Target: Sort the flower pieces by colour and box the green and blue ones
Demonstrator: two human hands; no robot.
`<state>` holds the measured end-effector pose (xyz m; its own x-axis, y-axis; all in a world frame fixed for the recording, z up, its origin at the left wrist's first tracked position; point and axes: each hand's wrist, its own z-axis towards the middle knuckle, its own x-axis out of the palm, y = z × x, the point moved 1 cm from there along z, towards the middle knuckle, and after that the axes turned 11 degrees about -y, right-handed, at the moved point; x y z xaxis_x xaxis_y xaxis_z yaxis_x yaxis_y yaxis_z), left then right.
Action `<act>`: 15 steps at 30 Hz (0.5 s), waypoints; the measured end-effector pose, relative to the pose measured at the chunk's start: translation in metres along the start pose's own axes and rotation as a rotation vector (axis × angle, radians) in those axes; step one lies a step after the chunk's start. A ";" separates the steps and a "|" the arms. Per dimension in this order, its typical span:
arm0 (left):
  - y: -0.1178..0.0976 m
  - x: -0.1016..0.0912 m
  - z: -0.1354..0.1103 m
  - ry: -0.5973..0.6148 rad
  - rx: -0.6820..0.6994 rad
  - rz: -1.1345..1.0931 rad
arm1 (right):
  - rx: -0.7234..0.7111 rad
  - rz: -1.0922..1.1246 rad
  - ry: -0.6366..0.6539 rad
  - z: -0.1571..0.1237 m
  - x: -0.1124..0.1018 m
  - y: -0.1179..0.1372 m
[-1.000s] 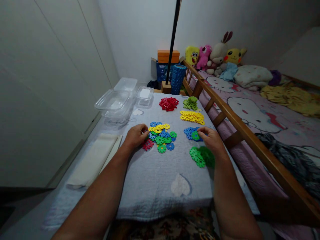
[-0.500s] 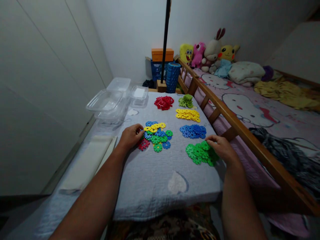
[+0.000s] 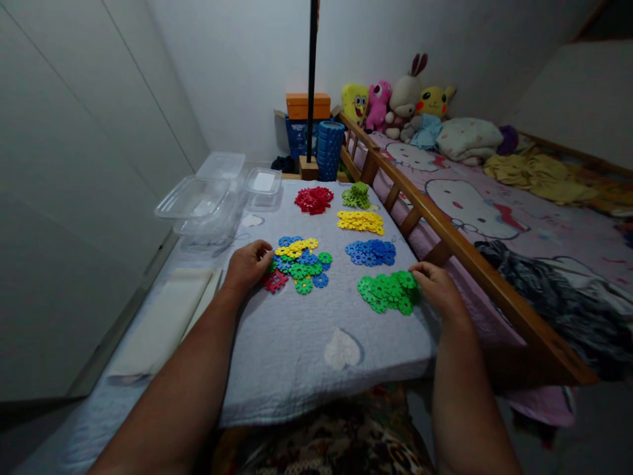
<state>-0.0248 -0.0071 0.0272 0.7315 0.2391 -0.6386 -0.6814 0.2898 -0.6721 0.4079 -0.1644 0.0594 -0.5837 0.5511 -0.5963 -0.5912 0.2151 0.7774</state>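
head view: left hand (image 3: 247,264) curls fingers onto the left edge of the mixed pile (image 3: 301,265), mid quilt (image 3: 291,343); right hand (image 3: 436,288) touches the green pile (image 3: 384,292) from the right, fingers bent together; pinching cannot be told

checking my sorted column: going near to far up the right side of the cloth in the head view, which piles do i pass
bright green pile → blue pile → yellow pile → light green pile → blue foam roller
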 end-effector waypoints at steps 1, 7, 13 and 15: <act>0.001 0.000 0.000 -0.012 -0.004 -0.001 | 0.002 -0.007 -0.015 -0.001 0.000 -0.001; 0.008 0.006 0.000 -0.144 -0.006 0.001 | 0.021 -0.015 0.000 -0.004 0.006 -0.005; 0.010 0.010 0.001 -0.219 0.014 0.050 | -0.048 -0.032 -0.027 -0.004 0.015 -0.013; 0.011 0.011 0.001 -0.225 0.017 0.072 | -0.069 -0.060 -0.042 -0.003 0.017 -0.016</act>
<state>-0.0239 -0.0005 0.0131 0.6693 0.4599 -0.5836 -0.7330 0.2799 -0.6200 0.4054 -0.1612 0.0361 -0.5233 0.5727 -0.6310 -0.6619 0.1932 0.7243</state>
